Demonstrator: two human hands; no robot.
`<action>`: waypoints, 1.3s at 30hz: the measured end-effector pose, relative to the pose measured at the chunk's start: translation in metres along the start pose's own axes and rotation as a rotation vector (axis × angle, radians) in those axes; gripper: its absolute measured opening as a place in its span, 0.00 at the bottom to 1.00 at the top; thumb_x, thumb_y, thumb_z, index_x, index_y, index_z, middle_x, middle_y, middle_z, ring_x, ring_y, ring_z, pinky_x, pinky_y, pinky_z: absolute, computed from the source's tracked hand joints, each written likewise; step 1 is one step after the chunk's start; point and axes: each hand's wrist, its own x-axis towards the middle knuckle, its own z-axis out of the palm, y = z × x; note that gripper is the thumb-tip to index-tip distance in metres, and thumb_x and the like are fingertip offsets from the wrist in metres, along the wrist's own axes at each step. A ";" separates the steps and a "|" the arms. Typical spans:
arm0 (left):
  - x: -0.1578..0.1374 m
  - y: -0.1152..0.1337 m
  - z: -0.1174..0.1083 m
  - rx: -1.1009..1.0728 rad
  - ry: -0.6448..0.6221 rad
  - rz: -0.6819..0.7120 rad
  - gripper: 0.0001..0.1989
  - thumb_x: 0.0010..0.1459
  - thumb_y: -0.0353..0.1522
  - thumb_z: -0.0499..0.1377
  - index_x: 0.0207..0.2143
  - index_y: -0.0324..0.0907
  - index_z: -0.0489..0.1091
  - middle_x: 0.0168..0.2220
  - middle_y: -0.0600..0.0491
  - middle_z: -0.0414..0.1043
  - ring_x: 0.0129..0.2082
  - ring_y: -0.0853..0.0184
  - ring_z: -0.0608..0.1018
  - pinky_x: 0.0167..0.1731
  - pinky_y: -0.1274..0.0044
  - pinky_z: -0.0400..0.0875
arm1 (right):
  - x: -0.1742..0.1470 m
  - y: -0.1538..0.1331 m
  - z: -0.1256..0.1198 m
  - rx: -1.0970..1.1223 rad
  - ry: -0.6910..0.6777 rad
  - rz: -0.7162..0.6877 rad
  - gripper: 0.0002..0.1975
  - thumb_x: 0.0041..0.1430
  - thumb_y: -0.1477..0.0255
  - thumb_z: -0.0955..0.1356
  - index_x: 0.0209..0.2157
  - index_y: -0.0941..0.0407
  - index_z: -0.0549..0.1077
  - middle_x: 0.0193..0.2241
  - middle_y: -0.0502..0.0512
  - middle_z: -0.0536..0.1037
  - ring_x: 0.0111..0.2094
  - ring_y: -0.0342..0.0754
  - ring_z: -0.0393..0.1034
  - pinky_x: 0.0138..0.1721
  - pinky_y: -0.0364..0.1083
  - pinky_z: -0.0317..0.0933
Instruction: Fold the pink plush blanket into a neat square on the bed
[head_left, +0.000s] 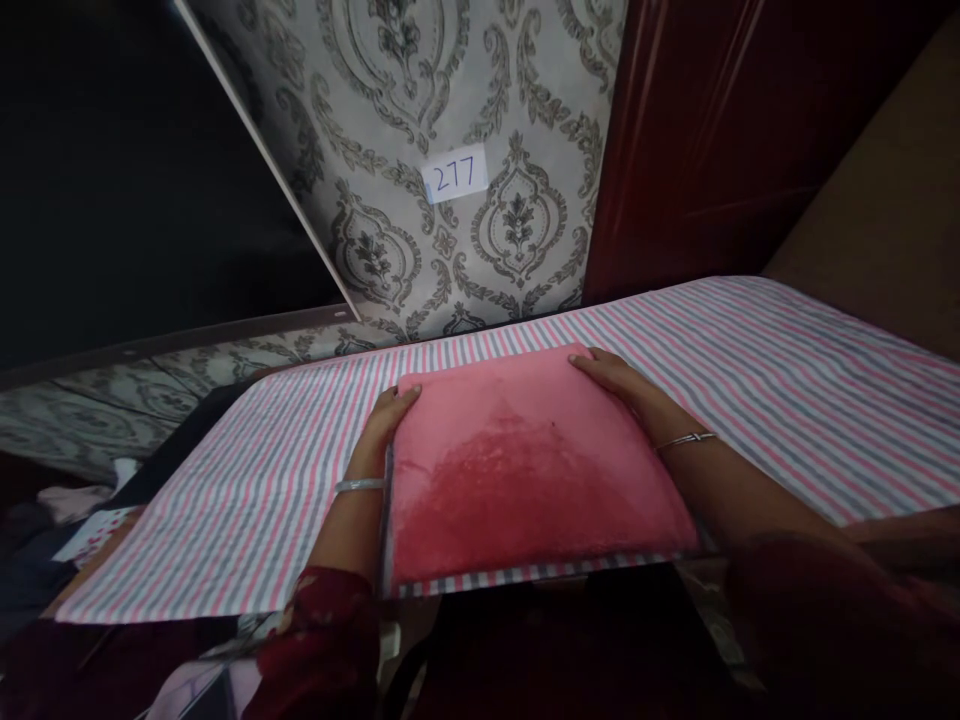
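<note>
A folded pink plush cloth (525, 470), squarish and flat, lies at the front edge of a striped cover. Its lower part looks a deeper red than the top. At the far left corner, my left hand (390, 412) grips it, the thumb on top and the fingers mostly hidden at the side. My right hand (611, 375) holds the far right corner the same way, its thumb over the upper face. Both forearms run along the cloth's sides.
The pink, grey and white striped cover (787, 390) spreads over the table. A large dark screen (150, 180) stands at the left. Behind are patterned wallpaper (517, 220) with a paper label (455, 173) reading 277, and a dark red panel (697, 140). Clothes-like items sit at lower left.
</note>
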 end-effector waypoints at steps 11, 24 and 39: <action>0.003 0.014 0.004 -0.086 -0.098 -0.099 0.12 0.55 0.35 0.65 0.34 0.33 0.74 0.29 0.41 0.79 0.29 0.59 0.82 0.32 0.71 0.78 | -0.008 -0.004 -0.003 0.244 -0.261 0.033 0.24 0.68 0.60 0.58 0.48 0.63 0.75 0.38 0.67 0.81 0.40 0.55 0.77 0.38 0.50 0.71; -0.021 0.000 0.001 -0.070 -0.080 -0.085 0.17 0.58 0.40 0.61 0.40 0.34 0.74 0.38 0.39 0.80 0.43 0.55 0.81 0.40 0.71 0.78 | -0.026 0.017 -0.005 0.176 -0.039 -0.051 0.26 0.65 0.59 0.62 0.56 0.62 0.71 0.54 0.65 0.74 0.52 0.55 0.72 0.51 0.48 0.66; -0.003 0.039 -0.011 -0.476 -0.111 0.014 0.20 0.55 0.31 0.65 0.50 0.34 0.71 0.36 0.49 0.81 0.36 0.63 0.83 0.43 0.74 0.77 | -0.011 -0.021 -0.016 0.504 -0.003 -0.198 0.29 0.58 0.63 0.69 0.60 0.56 0.66 0.59 0.61 0.70 0.56 0.58 0.68 0.58 0.59 0.61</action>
